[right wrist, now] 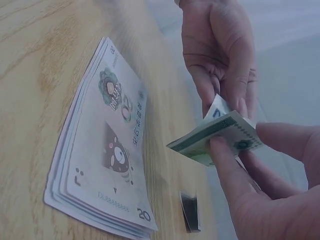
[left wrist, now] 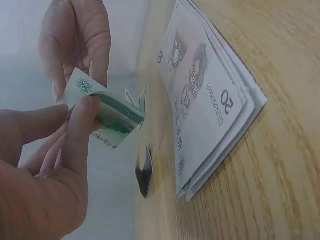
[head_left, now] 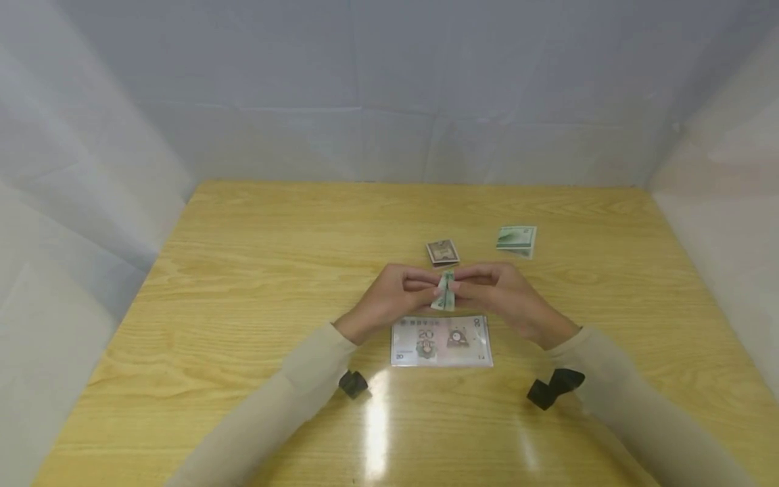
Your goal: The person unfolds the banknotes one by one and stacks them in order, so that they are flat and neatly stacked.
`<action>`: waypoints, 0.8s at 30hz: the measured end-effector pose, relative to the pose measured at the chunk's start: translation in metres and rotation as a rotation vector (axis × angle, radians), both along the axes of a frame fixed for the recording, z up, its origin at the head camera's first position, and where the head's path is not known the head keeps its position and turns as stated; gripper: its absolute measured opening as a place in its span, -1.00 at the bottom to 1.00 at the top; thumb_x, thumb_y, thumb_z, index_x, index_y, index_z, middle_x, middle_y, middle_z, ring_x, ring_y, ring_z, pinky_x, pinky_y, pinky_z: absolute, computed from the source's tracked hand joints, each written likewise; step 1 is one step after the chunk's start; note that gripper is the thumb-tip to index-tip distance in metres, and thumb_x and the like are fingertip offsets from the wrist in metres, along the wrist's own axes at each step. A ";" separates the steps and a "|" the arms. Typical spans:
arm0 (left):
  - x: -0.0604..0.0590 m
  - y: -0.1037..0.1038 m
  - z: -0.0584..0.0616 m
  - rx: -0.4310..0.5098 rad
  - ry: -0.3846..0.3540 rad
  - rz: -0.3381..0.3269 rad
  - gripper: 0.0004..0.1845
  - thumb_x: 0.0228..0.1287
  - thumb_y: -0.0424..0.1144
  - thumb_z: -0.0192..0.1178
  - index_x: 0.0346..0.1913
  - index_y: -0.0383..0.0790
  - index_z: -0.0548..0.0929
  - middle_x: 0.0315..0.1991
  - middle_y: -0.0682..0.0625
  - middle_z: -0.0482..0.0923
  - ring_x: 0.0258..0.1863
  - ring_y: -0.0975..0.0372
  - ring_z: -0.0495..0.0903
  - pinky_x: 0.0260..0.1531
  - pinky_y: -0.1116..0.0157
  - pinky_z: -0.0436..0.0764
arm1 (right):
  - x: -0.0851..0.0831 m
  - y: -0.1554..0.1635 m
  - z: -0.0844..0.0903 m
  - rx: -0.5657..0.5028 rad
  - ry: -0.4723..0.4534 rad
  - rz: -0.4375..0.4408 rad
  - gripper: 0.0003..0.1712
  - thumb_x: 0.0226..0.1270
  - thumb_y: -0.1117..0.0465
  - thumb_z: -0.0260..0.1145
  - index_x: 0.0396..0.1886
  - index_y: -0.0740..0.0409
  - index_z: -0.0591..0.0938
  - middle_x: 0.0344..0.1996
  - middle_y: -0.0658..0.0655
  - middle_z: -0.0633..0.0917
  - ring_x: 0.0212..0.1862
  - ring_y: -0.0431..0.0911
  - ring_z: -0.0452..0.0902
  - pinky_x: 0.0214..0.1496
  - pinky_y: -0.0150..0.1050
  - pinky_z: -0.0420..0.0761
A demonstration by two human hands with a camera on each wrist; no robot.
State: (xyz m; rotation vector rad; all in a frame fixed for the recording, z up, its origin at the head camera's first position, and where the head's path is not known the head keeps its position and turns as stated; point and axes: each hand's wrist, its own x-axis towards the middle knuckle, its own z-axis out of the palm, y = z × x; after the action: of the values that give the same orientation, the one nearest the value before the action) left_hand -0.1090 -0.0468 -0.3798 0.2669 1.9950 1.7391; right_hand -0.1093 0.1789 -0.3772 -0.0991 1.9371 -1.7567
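Note:
Both hands hold a partly folded green banknote [head_left: 447, 294] above the table. My left hand [head_left: 389, 297] pinches its left side between thumb and fingers, and my right hand [head_left: 508, 301] pinches the right side. Creases and a bent-over flap show on the note in the left wrist view, where part of it stays behind the fingers. Just below the hands lies a stack of pale banknotes [head_left: 441, 341] marked 20, flat on the wood; its several layers are plain in the right wrist view [right wrist: 105, 145].
A small folded brown note [head_left: 443, 251] lies just beyond the hands. Farther right is a folded green note [head_left: 516, 240], its layers slightly spread. The wooden table [head_left: 243, 270] is bounded by a pale cloth [head_left: 395, 149] at the back and sides.

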 end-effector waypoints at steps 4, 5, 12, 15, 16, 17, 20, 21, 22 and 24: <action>0.002 -0.001 0.001 -0.003 -0.027 0.019 -0.63 0.38 -0.43 0.24 0.21 -0.42 0.59 0.02 -0.24 0.70 -0.09 0.08 0.75 -0.10 0.25 0.76 | 0.001 0.001 0.002 -0.003 -0.029 -0.012 -0.51 0.47 0.30 0.28 0.27 0.49 0.46 0.13 0.42 0.62 0.08 0.12 0.68 0.21 -0.06 0.65; 0.003 -0.002 0.001 -0.011 -0.029 0.024 -0.63 0.38 -0.44 0.24 0.20 -0.42 0.59 0.02 -0.24 0.70 -0.11 0.08 0.75 -0.11 0.25 0.77 | 0.002 0.001 0.003 0.001 -0.032 -0.012 -0.52 0.48 0.32 0.26 0.28 0.51 0.45 0.14 0.43 0.60 0.09 0.12 0.67 0.21 -0.06 0.65; 0.009 -0.009 0.002 -0.041 -0.030 0.022 -0.74 0.38 -0.38 0.25 0.07 -0.37 0.63 -0.07 -0.18 0.69 -0.19 0.08 0.73 -0.12 0.16 0.78 | 0.007 0.006 0.004 0.080 -0.006 0.008 -0.56 0.47 0.33 0.21 0.24 0.49 0.48 0.11 0.41 0.61 0.07 0.11 0.67 0.15 -0.11 0.69; 0.011 -0.013 0.002 -0.060 -0.031 0.020 -0.76 0.39 -0.34 0.25 0.04 -0.37 0.62 -0.09 -0.17 0.68 -0.22 0.08 0.73 -0.13 0.16 0.78 | 0.009 0.009 0.004 0.111 0.007 0.011 -0.55 0.45 0.29 0.26 0.22 0.47 0.50 0.08 0.38 0.64 0.04 0.09 0.68 0.12 -0.12 0.71; 0.012 -0.014 0.002 -0.063 -0.029 0.019 -0.76 0.39 -0.35 0.25 0.04 -0.38 0.62 -0.10 -0.17 0.68 -0.22 0.08 0.73 -0.14 0.17 0.78 | 0.010 0.010 0.004 0.122 0.008 0.007 -0.56 0.44 0.28 0.28 0.21 0.46 0.52 0.06 0.37 0.65 0.02 0.07 0.69 0.10 -0.13 0.72; 0.012 -0.016 0.002 -0.065 -0.028 0.020 -0.76 0.39 -0.35 0.25 0.04 -0.39 0.61 -0.11 -0.17 0.69 -0.23 0.09 0.73 -0.16 0.19 0.78 | 0.011 0.011 0.003 0.130 0.011 0.006 -0.55 0.43 0.27 0.30 0.19 0.46 0.53 0.05 0.36 0.66 0.00 0.06 0.69 0.09 -0.13 0.73; 0.014 -0.023 0.001 -0.068 -0.030 0.011 -0.75 0.38 -0.38 0.26 0.04 -0.43 0.60 -0.18 -0.17 0.72 -0.25 0.09 0.73 -0.19 0.21 0.79 | 0.012 0.013 0.002 0.148 0.010 -0.004 -0.56 0.41 0.25 0.35 0.15 0.47 0.56 -0.01 0.33 0.67 -0.06 0.03 0.70 0.03 -0.15 0.75; 0.015 -0.025 0.000 -0.072 -0.031 0.005 -0.75 0.37 -0.38 0.26 0.04 -0.44 0.60 -0.20 -0.17 0.72 -0.27 0.10 0.73 -0.20 0.21 0.79 | 0.012 0.014 0.002 0.155 0.006 -0.008 -0.57 0.40 0.25 0.36 0.13 0.46 0.57 -0.03 0.32 0.67 -0.08 0.01 0.70 0.01 -0.16 0.76; 0.015 -0.027 0.000 -0.075 -0.037 0.000 -0.75 0.36 -0.39 0.27 0.03 -0.44 0.59 -0.23 -0.17 0.72 -0.29 0.09 0.73 -0.21 0.20 0.79 | 0.012 0.014 0.002 0.160 0.001 -0.013 -0.58 0.39 0.26 0.37 0.11 0.46 0.58 -0.05 0.31 0.68 -0.11 0.00 0.70 -0.01 -0.16 0.76; 0.015 -0.032 -0.001 -0.089 -0.036 -0.018 -0.76 0.35 -0.40 0.28 0.00 -0.46 0.59 -0.28 -0.18 0.73 -0.33 0.08 0.74 -0.22 0.18 0.80 | 0.013 0.016 0.001 0.168 -0.010 -0.019 -0.60 0.37 0.28 0.39 0.08 0.47 0.58 -0.10 0.29 0.68 -0.15 0.00 0.70 -0.03 -0.15 0.77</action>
State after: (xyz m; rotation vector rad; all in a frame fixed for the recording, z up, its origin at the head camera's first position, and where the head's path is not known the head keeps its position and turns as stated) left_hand -0.0936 -0.0787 -0.3812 0.2220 2.0316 1.6284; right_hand -0.0968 0.1947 -0.3765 -0.0126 2.0758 -1.5952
